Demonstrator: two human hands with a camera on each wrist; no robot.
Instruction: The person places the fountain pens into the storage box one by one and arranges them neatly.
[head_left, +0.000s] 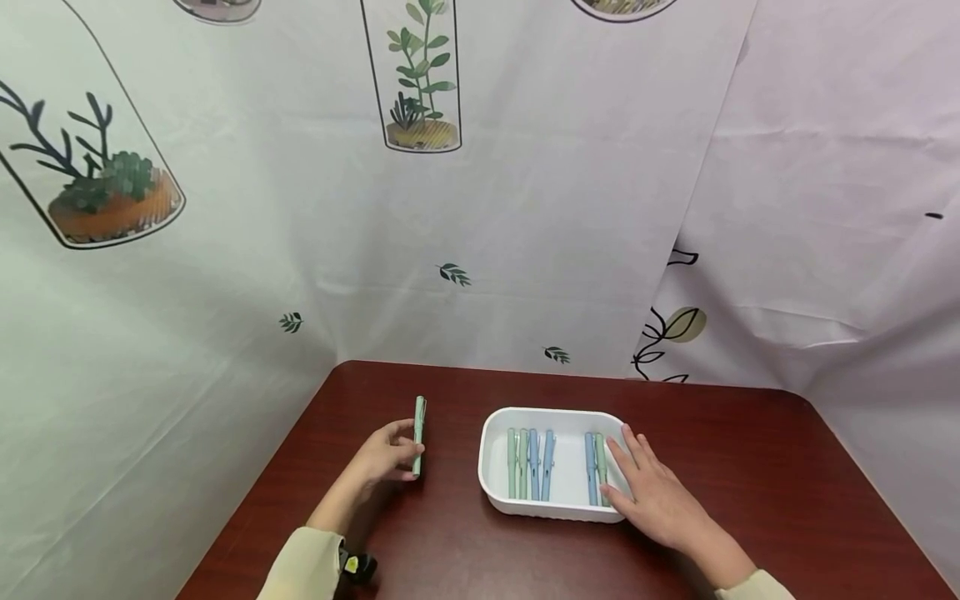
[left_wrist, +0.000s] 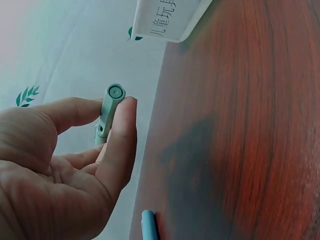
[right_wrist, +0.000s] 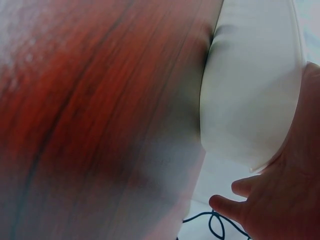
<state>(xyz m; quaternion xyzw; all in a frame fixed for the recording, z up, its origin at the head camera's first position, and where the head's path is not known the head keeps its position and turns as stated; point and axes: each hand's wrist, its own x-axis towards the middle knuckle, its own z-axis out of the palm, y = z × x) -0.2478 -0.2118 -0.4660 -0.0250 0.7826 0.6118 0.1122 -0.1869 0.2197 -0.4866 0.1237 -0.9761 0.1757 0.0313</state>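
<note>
My left hand (head_left: 386, 454) holds a light green pen (head_left: 418, 437) upright between thumb and fingers, left of the white tray (head_left: 487, 487). In the left wrist view the round end of this pen (left_wrist: 116, 92) faces the camera. Two green pens (head_left: 512, 462) and two blue pens (head_left: 534, 467) lie side by side in the tray's left half. A blue pen (head_left: 591, 467) and a green pen (head_left: 602, 462) lie at its right. Over the tray's right rim rests my right hand (head_left: 660, 500), fingers spread and holding nothing; its palm hides that corner.
The dark red wooden table (head_left: 442, 550) reaches back to a white curtain (head_left: 525, 250) printed with plants. In the left wrist view, the tip of a blue pen (left_wrist: 148, 225) shows at the bottom. A black wrist device (head_left: 358, 568) sits by the left sleeve.
</note>
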